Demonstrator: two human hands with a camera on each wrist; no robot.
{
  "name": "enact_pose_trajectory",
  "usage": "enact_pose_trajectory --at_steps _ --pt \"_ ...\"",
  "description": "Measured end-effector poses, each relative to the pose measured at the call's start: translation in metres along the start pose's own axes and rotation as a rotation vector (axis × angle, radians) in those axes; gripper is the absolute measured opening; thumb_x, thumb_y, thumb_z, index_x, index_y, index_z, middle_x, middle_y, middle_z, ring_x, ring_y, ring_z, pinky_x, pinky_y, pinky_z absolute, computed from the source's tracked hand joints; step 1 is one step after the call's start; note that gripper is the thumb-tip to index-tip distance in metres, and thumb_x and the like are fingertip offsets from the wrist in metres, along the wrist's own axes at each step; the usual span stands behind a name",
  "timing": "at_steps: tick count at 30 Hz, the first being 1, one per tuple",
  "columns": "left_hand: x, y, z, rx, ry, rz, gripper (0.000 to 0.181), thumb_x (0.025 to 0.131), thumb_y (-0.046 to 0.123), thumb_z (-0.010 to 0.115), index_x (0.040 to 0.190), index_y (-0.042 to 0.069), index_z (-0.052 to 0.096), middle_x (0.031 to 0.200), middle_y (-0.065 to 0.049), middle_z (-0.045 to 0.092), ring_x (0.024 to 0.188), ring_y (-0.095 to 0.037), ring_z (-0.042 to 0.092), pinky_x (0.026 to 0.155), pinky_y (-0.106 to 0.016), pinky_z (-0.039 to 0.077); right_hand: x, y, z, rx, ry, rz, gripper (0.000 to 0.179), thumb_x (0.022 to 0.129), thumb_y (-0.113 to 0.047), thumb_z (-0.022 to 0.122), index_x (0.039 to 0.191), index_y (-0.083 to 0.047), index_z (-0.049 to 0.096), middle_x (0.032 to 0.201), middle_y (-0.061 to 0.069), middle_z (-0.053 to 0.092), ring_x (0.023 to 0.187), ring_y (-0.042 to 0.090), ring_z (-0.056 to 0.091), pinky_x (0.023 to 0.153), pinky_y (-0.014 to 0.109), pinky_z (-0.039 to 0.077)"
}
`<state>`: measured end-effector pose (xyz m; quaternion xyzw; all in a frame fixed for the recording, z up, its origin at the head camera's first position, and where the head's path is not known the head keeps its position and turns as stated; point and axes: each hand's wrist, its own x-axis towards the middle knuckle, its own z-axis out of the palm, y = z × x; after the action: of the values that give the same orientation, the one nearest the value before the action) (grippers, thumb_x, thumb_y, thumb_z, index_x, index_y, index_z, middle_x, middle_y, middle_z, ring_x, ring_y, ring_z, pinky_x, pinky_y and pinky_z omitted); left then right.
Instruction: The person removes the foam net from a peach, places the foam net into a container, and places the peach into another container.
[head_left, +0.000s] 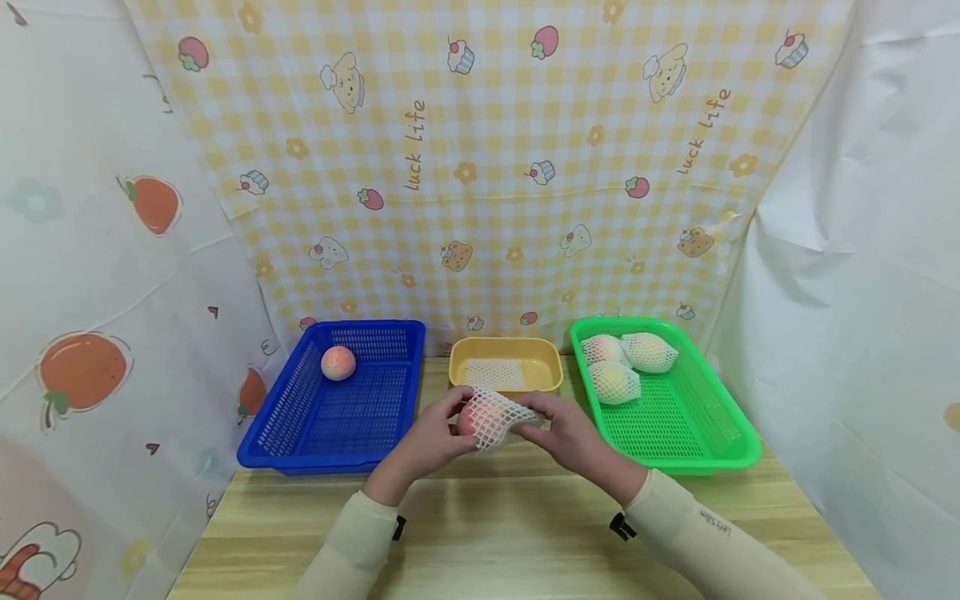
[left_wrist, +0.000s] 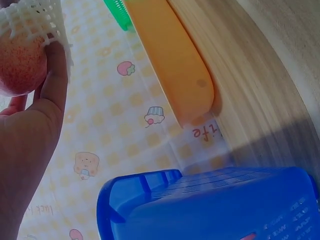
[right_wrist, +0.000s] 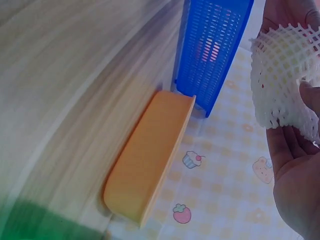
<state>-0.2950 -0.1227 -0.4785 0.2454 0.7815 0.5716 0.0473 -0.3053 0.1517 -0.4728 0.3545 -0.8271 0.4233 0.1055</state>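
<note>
Over the wooden table, in front of the yellow tub, my left hand point(head_left: 433, 433) grips a pink peach point(head_left: 466, 420) from its left side. A white foam net sleeve point(head_left: 495, 418) covers much of the peach, whose bare pink end shows on the left in the head view. My right hand point(head_left: 567, 430) pinches the loose right end of that sleeve between thumb and fingers. In the left wrist view the reddish peach point(left_wrist: 21, 62) bulges out below the netting. Seen from the right wrist, the sleeve point(right_wrist: 280, 82) hides most of the fruit.
A blue basket point(head_left: 258, 446) at left holds one bare peach point(head_left: 338, 363). The yellow tub point(head_left: 551, 367) at the back middle contains flat white foam netting point(head_left: 495, 372). At right, a green basket point(head_left: 712, 400) holds three net-wrapped fruits point(head_left: 615, 382). A checked cloth point(head_left: 510, 250) hangs behind.
</note>
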Motion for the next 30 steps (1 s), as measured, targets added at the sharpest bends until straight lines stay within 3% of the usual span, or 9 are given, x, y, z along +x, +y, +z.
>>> enact_pose_trajectory --at_steps 7,12,17,23,30 --pt "-0.001 0.001 -0.002 0.009 -0.008 -0.011 0.069 0.093 0.002 0.083 0.154 0.003 0.052 0.144 -0.02 0.061 0.118 -0.03 0.066 0.091 -0.031 0.062 0.006 0.003 -0.004 -0.038 -0.01 -0.046 0.018 0.096 -0.008 0.087 0.107 -0.018 0.078 0.103 -0.009 0.075 0.093 0.009 0.068 0.078 0.031 0.058" --pt "-0.002 0.001 -0.004 0.023 -0.008 -0.005 0.07 0.093 0.002 0.082 0.155 0.003 0.051 0.144 -0.021 0.06 0.118 -0.03 0.066 0.091 -0.032 0.062 0.011 -0.003 -0.012 -0.08 -0.108 -0.031 0.016 0.099 -0.007 0.084 0.107 -0.017 0.074 0.101 -0.004 0.074 0.091 0.01 0.064 0.079 0.033 0.056" --pt "-0.001 0.0 -0.005 0.044 -0.01 0.014 0.069 0.092 0.002 0.083 0.154 0.004 0.053 0.144 -0.018 0.06 0.121 -0.03 0.064 0.093 -0.034 0.062 0.019 -0.009 -0.021 -0.136 -0.227 -0.01 0.017 0.101 -0.007 0.081 0.11 -0.017 0.071 0.101 -0.009 0.071 0.089 0.009 0.062 0.079 0.032 0.056" --pt "0.0 -0.001 -0.006 0.018 -0.005 -0.009 0.069 0.097 0.013 0.088 0.156 0.01 0.053 0.145 -0.015 0.062 0.118 -0.027 0.068 0.092 -0.034 0.063 0.03 -0.013 -0.035 -0.236 -0.296 -0.013 0.019 0.098 -0.001 0.081 0.107 -0.015 0.072 0.1 -0.005 0.073 0.086 0.009 0.062 0.078 0.033 0.057" --pt "0.0 -0.002 -0.009 0.0 0.004 -0.002 0.065 0.098 0.02 0.088 0.154 0.011 0.056 0.145 -0.015 0.061 0.117 -0.027 0.069 0.089 -0.033 0.063 0.056 0.0 -0.049 -0.291 -0.362 0.037 0.017 0.098 -0.004 0.077 0.103 -0.016 0.067 0.093 -0.007 0.068 0.081 0.01 0.059 0.074 0.031 0.053"
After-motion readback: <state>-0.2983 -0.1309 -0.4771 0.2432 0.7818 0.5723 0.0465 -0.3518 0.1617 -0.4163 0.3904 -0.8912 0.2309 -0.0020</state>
